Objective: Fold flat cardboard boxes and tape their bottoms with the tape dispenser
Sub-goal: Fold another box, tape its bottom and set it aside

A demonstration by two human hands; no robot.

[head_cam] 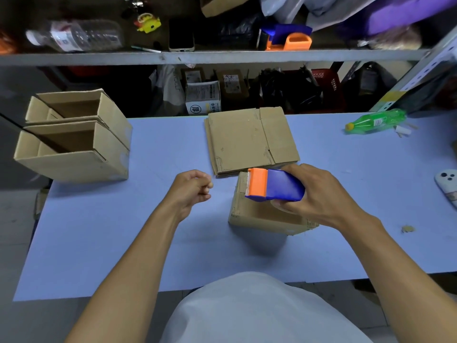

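Head view: I see my right hand (319, 194) wrapped firmly around the blue plastic tape dispenser with the orange head (274, 185), fingers curled under its tape roll, holding it over the small folded brown cardboard box (259, 211) at table centre; the orange end seems to touch the box's far edge, though I can't be sure. My left hand (191, 188) hovers beside the box, fingers curled loosely into a near fist, gripping nothing. Both forearms reach forward from the lower corners over the pale blue table (123, 231). Just beyond the box lies the stack of flat brown cardboard boxes (249, 139). Two assembled open cardboard boxes (74, 139) stand at far left. Shelf parcel labels are too blurred to read.
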